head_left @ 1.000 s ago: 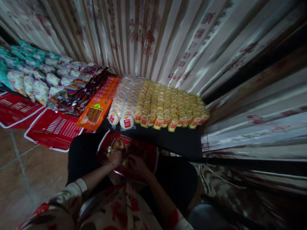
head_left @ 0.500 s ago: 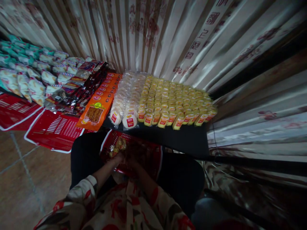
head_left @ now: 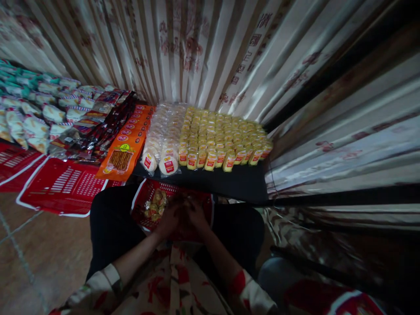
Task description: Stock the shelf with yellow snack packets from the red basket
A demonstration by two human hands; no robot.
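On my lap sits a red plastic basket (head_left: 140, 192) with a white rim. Several small wrapped snacks (head_left: 155, 205) with shiny clear film lie in its left part. My left hand (head_left: 169, 215) reaches into the basket just right of these snacks. Beside it, my right hand (head_left: 197, 214) is over the basket's right half, close to the left one. Deep shadow hides the fingers of both hands, and whatever may be in them.
The black table (head_left: 223, 181) ahead holds rows of yellow packaged cakes (head_left: 219, 140), white round packs (head_left: 169, 159), an orange snack bag (head_left: 123, 146), dark red packets (head_left: 101, 120) and white bags (head_left: 36, 131). Red baskets (head_left: 65, 183) stand at left. A curtain (head_left: 183, 52) hangs behind.
Both hands have moved forward in the basket, and my right hand shows more clearly. More wrapped snacks show at the left. The table has shifted left in view.
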